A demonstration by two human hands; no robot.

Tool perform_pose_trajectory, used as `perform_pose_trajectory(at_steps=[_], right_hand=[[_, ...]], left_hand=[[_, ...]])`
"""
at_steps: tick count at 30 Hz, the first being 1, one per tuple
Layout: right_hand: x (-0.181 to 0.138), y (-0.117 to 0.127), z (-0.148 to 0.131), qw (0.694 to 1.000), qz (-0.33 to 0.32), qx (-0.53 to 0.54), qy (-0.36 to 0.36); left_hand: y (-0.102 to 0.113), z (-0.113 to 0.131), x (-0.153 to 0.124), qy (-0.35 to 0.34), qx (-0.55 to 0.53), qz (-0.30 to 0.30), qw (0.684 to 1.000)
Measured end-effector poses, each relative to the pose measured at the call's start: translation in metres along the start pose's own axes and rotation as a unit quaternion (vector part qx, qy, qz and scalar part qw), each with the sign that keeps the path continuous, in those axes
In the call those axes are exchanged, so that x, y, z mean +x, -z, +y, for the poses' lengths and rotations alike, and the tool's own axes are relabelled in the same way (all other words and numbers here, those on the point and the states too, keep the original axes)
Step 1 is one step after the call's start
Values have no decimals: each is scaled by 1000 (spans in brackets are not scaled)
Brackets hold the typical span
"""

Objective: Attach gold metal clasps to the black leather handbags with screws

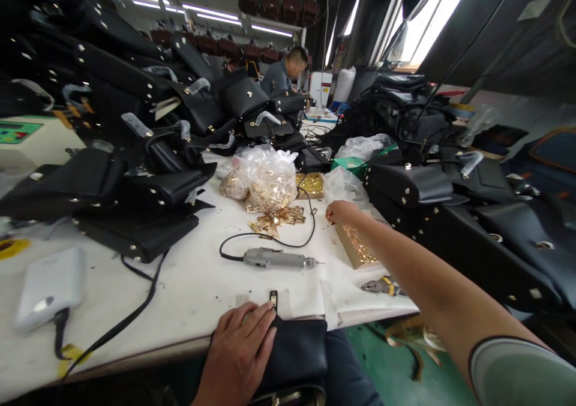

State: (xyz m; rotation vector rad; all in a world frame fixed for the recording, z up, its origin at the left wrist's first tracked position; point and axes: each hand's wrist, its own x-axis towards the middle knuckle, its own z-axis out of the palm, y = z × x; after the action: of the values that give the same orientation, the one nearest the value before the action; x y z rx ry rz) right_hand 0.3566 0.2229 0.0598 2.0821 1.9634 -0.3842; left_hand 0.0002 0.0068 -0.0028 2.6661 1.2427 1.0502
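My left hand (243,349) lies flat with its fingers stretched out on a black leather bag (297,352) at the table's front edge. Its fingertips are beside a black tab with a gold metal fitting (273,299). My right hand (341,212) is stretched far forward, fingers pinched together beside a cardboard box of small gold-coloured parts (360,249); what they hold, if anything, is too small to make out. A grey electric screwdriver (274,258) with a black cord lies between the hands. Pliers (382,286) with yellow and black handles lie to the right.
Clear plastic bags of gold fittings (270,181) and loose gold plates (279,220) lie mid-table, near a small box (310,185) of gold pieces. Black bags are piled left (135,238) and right (405,184). A white device (51,286) stands left. A person (281,76) sits beyond.
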Motion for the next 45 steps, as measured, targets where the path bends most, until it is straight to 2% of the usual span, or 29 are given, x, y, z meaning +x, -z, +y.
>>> perform_pose_trajectory(at_steps=[4, 7, 12, 14, 17, 20, 22, 25, 29, 33, 38, 42, 45], right_hand=[[0, -1, 1, 1000, 6, -15, -4], [-7, 6, 1, 999, 39, -4, 6], [-47, 13, -6, 991, 120, 41, 50], [-77, -1, -15, 983, 147, 70, 87], [-131, -42, -33, 953, 201, 119, 195], [-172, -86, -47, 942, 179, 140, 247], [-185, -103, -51, 941, 172, 158, 246], [-190, -107, -47, 940, 170, 174, 241], [-185, -94, -42, 932, 139, 219, 253], [-177, -90, -45, 955, 122, 198, 183], [-168, -94, -50, 965, 72, 188, 168], [-169, -87, -55, 946, 67, 275, 158], [-172, -82, -69, 913, 35, 388, 119]], left_hand=[[1, 1, 0, 7, -3, -15, 1000], [2, 2, -1, 15, -6, -26, 1000], [2, 5, -4, 31, -6, -57, 998], [1, 5, -6, 38, -7, -71, 997], [0, 4, -7, 43, -8, -85, 995], [0, 4, -7, 40, -6, -87, 995], [1, 4, -6, 37, -4, -87, 996], [0, 4, -6, 38, -4, -88, 995], [-1, 4, -6, 42, -9, -90, 995], [-1, 4, -7, 41, -11, -89, 995], [0, 3, -6, 38, -10, -92, 995], [0, 4, -6, 44, -17, -93, 995], [0, 4, -7, 44, -22, -92, 995]])
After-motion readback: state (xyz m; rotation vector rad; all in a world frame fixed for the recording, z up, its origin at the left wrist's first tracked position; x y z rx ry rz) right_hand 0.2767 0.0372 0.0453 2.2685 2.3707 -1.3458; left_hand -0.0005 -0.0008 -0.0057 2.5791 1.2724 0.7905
